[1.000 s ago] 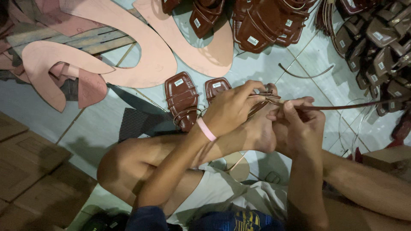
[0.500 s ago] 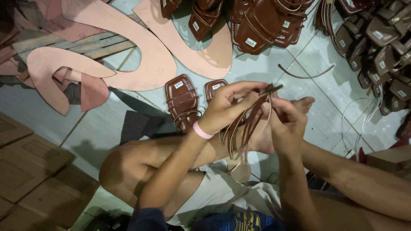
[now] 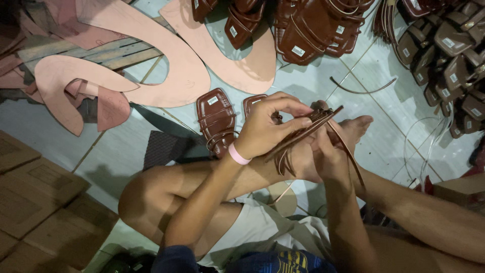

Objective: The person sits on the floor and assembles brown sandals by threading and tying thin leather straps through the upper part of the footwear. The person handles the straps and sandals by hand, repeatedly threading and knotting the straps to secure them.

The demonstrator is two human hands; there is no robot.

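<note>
My left hand (image 3: 268, 129) is curled shut around a bunch of thin brown straps (image 3: 303, 139) — I pinch them tight above my bare foot (image 3: 348, 131). My right hand (image 3: 328, 156) sits just under the straps and holds them too, but I cannot tell how tight. A brown sandal (image 3: 216, 120) lies on the tile floor (image 3: 384, 146) just beside my left wrist.

I sit in a sandal workshop: brown sandals (image 3: 313, 30) heaped at twelve o'clock, pink cut leather sheets (image 3: 166, 65) on the tiled floor (image 3: 384, 136).
</note>
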